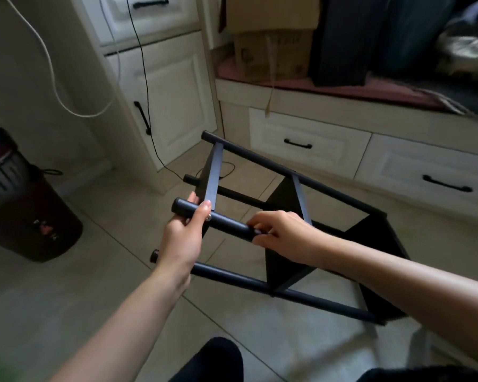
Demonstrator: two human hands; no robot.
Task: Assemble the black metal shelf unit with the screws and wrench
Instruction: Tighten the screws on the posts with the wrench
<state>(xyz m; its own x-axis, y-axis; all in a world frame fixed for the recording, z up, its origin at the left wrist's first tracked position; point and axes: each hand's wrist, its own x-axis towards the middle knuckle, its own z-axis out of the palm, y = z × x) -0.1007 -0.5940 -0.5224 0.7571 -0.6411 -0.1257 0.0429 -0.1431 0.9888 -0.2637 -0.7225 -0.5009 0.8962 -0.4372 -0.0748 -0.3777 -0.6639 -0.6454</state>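
On the tiled floor (108, 271) in front of the seated person lies the black metal shelf unit (287, 244), tipped on its side. The left hand (182, 238) wraps its fingers around the upper tube (224, 220) near its capped end, beside a silver screw (209, 217). The right hand (282, 232) curls around the same tube further along, pinching something too small to identify. Beyond stand cream drawers (301, 144) and a cardboard box (271, 51).
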